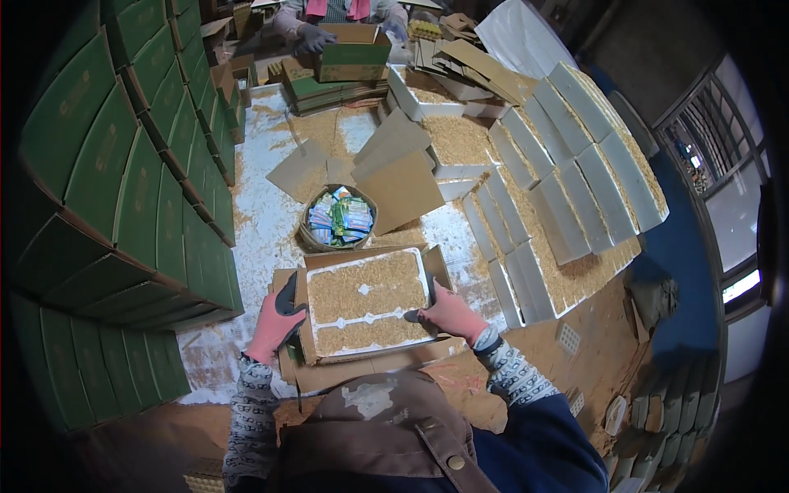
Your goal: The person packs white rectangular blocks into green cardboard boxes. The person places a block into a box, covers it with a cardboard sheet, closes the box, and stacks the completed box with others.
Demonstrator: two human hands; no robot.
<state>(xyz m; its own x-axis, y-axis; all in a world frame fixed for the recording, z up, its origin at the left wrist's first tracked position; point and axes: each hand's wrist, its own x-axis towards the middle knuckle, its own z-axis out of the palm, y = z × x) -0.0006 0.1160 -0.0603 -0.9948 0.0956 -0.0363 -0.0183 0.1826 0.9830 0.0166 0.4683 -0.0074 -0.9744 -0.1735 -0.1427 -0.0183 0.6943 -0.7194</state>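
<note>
A white foam tray filled with wood shavings (370, 299) sits in an open cardboard box (302, 320) before me. My left hand (277, 320), in a pink glove with dark fingers, grips the box's left wall. My right hand (453, 311), gloved alike, is at the tray's right side, thumb on its edge and the other fingers down between tray and box wall, partly hidden. Just beyond the box stands a round tub (306, 237) of small printed packets (341, 215). Loose cardboard sheets (400, 191) lean beside the tub.
Green cartons (123, 160) are stacked high on the left. White foam boxes with shavings (573, 185) are piled on the right. Across the table, a person's gloved hand (317, 38) touches a green open carton (354, 63) on flattened cartons (308, 92). Shavings lie scattered on the white tabletop (262, 185).
</note>
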